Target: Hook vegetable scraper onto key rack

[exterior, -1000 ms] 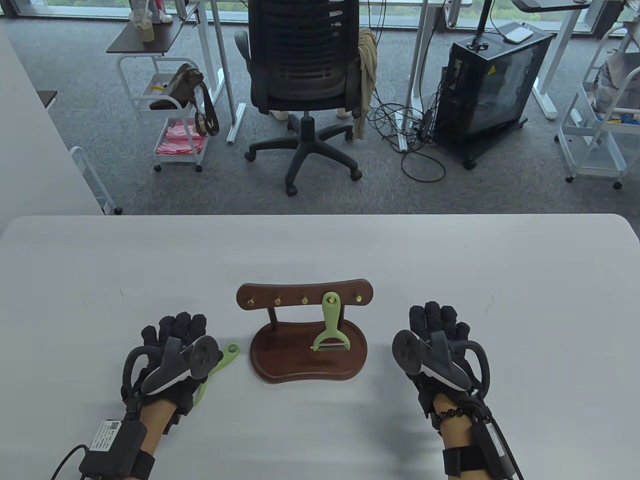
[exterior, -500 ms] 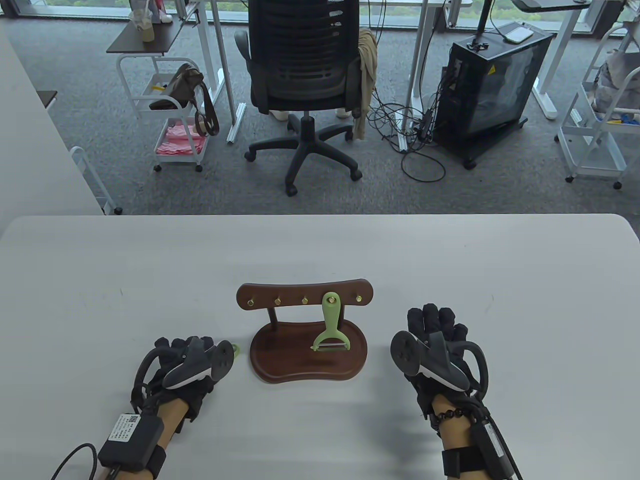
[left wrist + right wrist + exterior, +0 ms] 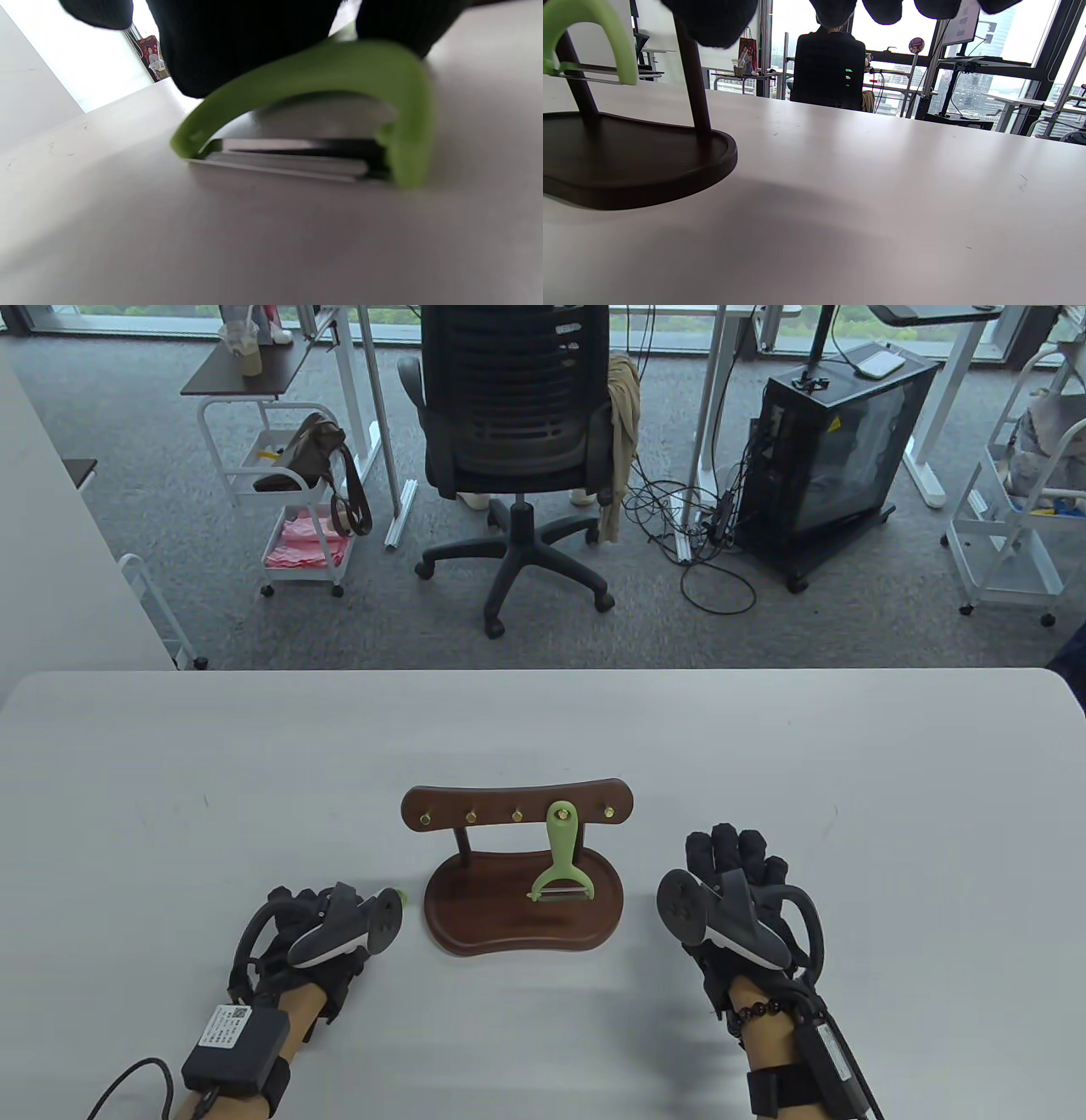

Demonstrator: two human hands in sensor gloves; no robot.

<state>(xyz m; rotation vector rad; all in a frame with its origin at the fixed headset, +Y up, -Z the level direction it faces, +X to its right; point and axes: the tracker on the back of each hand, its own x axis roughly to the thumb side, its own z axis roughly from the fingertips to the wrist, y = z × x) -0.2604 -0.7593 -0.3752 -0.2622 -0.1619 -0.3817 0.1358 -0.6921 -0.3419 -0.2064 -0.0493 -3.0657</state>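
Key rack (image 3: 519, 806) stood on its dark wooden base (image 3: 475, 920) near the front edge of the table (image 3: 254, 746), midway along it. One green vegetable scraper (image 3: 561, 857) already hung from the fourth brass hook from the left, blade end down over the base.

A second green scraper (image 3: 335, 84) lay on the table left of the base, blade edge against the surface. Left hand (image 3: 318, 933) was curled down over its handle, gloved fingers (image 3: 237, 46) wrapped on the green arch; only the loop tip (image 3: 399, 895) poked out past the tracker in the table view. Grasp appeared closed on the handle.

Right hand (image 3: 738, 899) rested on the table just right of the base, fingers extended and loosely spread, holding nothing. Right wrist view showed fingertips (image 3: 712, 21) hanging free above the table.
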